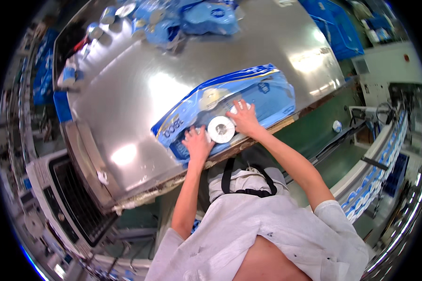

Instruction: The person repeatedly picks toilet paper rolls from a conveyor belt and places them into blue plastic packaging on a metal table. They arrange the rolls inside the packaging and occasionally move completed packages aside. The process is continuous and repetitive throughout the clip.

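A blue plastic bag of paper rolls lies slantwise along the near edge of the metal table, its long side toward me. A white paper roll sits between my hands with its round end and core hole facing up. My left hand curls over a white roll at the bag's near left part. With fingers spread and bent, my right hand grips another white roll just to the right of the middle one. Both of these rolls are mostly hidden under my fingers. Behind them, a yellowish round roll end shows through the film.
Several blue packs are heaped at the table's far side, with loose rolls to their left. A blue crate stands beyond the far right corner. To the right, a conveyor carries rolls. A white machine stands at left.
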